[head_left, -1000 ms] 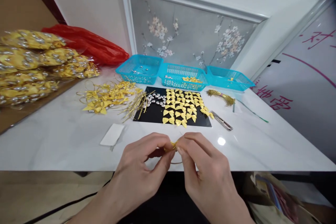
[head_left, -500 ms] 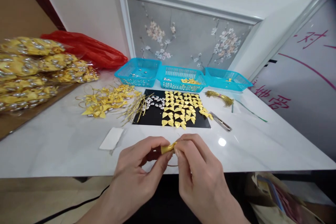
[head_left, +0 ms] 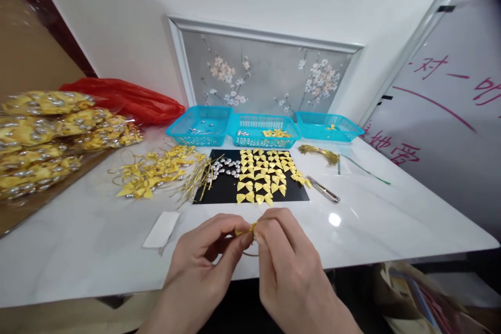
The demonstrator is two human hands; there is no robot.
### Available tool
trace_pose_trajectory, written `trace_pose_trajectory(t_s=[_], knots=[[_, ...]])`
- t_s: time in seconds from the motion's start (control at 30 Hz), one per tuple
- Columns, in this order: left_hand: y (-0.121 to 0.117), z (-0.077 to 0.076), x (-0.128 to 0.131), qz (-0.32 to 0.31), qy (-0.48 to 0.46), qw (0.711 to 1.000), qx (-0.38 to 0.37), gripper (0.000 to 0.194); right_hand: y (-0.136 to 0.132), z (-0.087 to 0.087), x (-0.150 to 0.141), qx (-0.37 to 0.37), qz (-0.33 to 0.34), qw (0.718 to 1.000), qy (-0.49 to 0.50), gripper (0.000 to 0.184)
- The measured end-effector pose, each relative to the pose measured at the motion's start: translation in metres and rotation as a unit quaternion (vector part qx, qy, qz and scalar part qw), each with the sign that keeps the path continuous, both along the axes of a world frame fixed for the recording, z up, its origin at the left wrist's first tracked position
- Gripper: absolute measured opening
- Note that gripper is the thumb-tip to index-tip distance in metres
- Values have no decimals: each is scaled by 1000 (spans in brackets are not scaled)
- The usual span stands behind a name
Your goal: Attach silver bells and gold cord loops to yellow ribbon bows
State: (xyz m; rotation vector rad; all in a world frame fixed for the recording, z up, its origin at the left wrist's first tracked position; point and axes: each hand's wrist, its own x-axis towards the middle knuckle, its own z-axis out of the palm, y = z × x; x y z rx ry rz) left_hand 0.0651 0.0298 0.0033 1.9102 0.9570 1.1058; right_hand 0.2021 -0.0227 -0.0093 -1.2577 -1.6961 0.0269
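1. Yellow bow (head_left: 253, 227) is between your fingertips, on your side of the black mat (head_left: 219, 196), near the front edge of the white table (head_left: 352, 242).
2. Your left hand (head_left: 209, 261) pinches the bow's left end between thumb and forefinger.
3. Your right hand (head_left: 287, 263) has its fingertips closed on the other end, almost against those of your left.
4. A thin cord (head_left: 250, 254) curves below the bow between your hands; it seems to belong to the piece, but your fingers hide any join.
5. On the mat, you have loose bows (head_left: 262, 178) set out in columns over the middle and right, with silver beads (head_left: 234, 171) to their left.
6. Loose cords (head_left: 195, 180) lie across the mat's left edge; left of them is a pile of beaded bows (head_left: 156, 169). Your white card (head_left: 161, 229) lies in front of the mat's left side, apart from it.
7. Just beside the mat's right edge lies a metal cutter (head_left: 324, 190). Beyond it, right of the mat's far corner, are a gold cord bundle (head_left: 319, 154) and a green strip (head_left: 370, 172).
8. Behind the mat stand three blue baskets (head_left: 262, 141); the middle one holds more bows and beads.
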Motion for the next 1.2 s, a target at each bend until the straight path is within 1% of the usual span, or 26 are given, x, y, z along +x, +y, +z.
trace_pose_trajectory(t_s=[0.07,0.17,0.27,0.37,0.47,0.53,0.63,0.7,0.77,0.8,0.83,0.87,0.9,0.97,1.03,1.1,1.13,1.2], knots=[[1,1,0,-2,-20,999,-25,7,1,0,-1,-1,-3,1000,0,24],[3,3,0,-4,-59,995,-85,5,4,1,2,8,5,1000,18,23],[6,4,-2,-11,-79,989,-126,3,3,7,12,8,16,998,66,16],[9,3,-5,-2,-92,984,-153,1,0,13,26,2,11,993,114,16],[10,0,-8,9,-103,980,-167,4,-4,15,37,-14,14,988,155,21],[11,-1,-10,6,-101,981,-164,5,-3,15,40,-36,31,981,188,21],[12,-1,-13,-17,-93,982,-165,4,3,12,38,-77,62,968,232,15],[13,0,-14,-36,-86,981,-169,3,9,9,34,-135,115,944,276,16],[14,1,-16,-44,-72,983,-163,3,15,5,33,-224,195,899,321,22],[14,2,-17,-42,-64,985,-155,3,17,3,33,-266,224,877,331,19],[14,3,-18,-36,-53,987,-144,3,19,3,34,-297,236,865,329,14],[14,5,-18,-28,-38,990,-131,2,19,3,36,-312,228,867,315,11],[13,6,-18,-21,-20,993,-113,3,19,4,38,-312,207,880,294,13],[10,9,-17,-10,27,997,-65,7,18,9,42,-280,149,916,245,19],[8,10,-15,-9,71,997,-9,12,16,16,39,-233,112,945,201,19],[7,9,-13,-4,88,996,25,14,13,21,31,-188,111,962,164,17],[8,8,-12,-1,84,996,25,15,13,21,25,-165,121,968,146,17],[12,7,-11,9,46,999,-15,12,11,19,13,-119,141,977,109,18]])
